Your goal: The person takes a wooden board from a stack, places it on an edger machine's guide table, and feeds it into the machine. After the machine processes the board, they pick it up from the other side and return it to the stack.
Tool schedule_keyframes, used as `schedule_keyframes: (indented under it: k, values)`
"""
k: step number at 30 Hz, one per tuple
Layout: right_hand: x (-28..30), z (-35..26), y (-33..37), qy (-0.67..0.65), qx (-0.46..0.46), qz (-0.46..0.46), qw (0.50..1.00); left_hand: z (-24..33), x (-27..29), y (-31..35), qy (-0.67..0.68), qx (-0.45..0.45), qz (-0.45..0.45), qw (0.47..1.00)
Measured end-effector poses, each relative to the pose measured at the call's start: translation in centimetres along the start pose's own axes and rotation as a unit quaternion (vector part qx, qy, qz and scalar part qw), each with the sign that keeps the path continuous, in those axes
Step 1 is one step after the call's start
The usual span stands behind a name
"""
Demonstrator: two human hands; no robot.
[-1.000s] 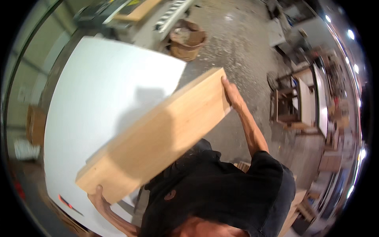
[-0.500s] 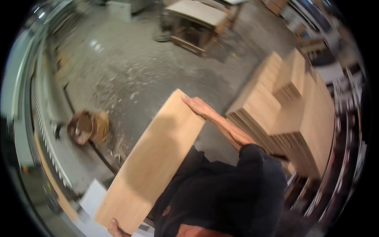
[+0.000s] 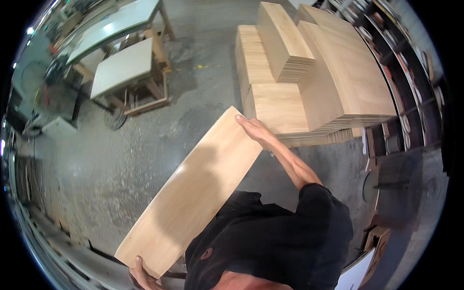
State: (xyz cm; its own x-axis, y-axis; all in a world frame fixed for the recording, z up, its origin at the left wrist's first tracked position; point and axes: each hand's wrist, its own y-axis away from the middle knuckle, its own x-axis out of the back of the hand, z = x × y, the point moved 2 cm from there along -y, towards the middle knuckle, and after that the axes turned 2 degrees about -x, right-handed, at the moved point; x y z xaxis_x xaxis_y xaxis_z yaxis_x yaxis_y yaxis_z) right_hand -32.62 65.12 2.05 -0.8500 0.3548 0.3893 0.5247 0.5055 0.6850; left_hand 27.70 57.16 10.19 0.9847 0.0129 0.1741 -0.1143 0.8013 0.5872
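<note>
The wooden board [image 3: 193, 193] is carried across the person's chest, held off the floor and slanting from lower left to upper right. The left hand [image 3: 142, 273] cups its near end from below, fingers curled over the edge, though most of that hand is hidden under the board. The right hand [image 3: 253, 129] lies nearly flat along the far end, fingers stretched out and pressed to the edge. Long, flat and stiff, the board probably carries real weight and would swing easily; its face looks smooth and could slip, so a hold at both short ends, as here, seems the safest, with care for the corners. Beneath it lies a grey concrete floor [image 3: 145, 145] dusted with shavings. Just beyond the right hand stands a stack of similar boards [image 3: 314, 82], piled in several uneven heaps. Farther off to the left are a small wooden table [image 3: 123, 72] with a pale top and a longer workbench [image 3: 116, 26] behind it.
</note>
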Motion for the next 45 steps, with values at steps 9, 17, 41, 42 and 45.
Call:
schedule_keyframes:
  k: [9,17,41,42,45]
  values:
    - [6.3,0.5,-3.2,-0.128,-0.138,0.172,0.967,14.9,-19.7,-26.5,-0.14,-0.059,-0.174,0.973]
    - [8.6,2.3,-0.4,-0.279,-0.127,0.448,0.84,28.1,-44.0,-35.7,-0.268,-0.103,-0.381,0.879]
    - [18.9,2.7,-12.5,-0.509,-0.204,0.603,0.579,36.6,-118.5,-29.8,-0.466,-0.124,-0.686,0.544]
    - [19.4,2.7,-13.2,-0.516,-0.225,0.592,0.577,35.8,-121.8,-28.8,-0.483,-0.115,-0.69,0.528]
    - [20.8,1.8,-15.6,-0.524,-0.271,0.596,0.545,34.0,-130.0,-25.4,-0.519,-0.13,-0.697,0.478]
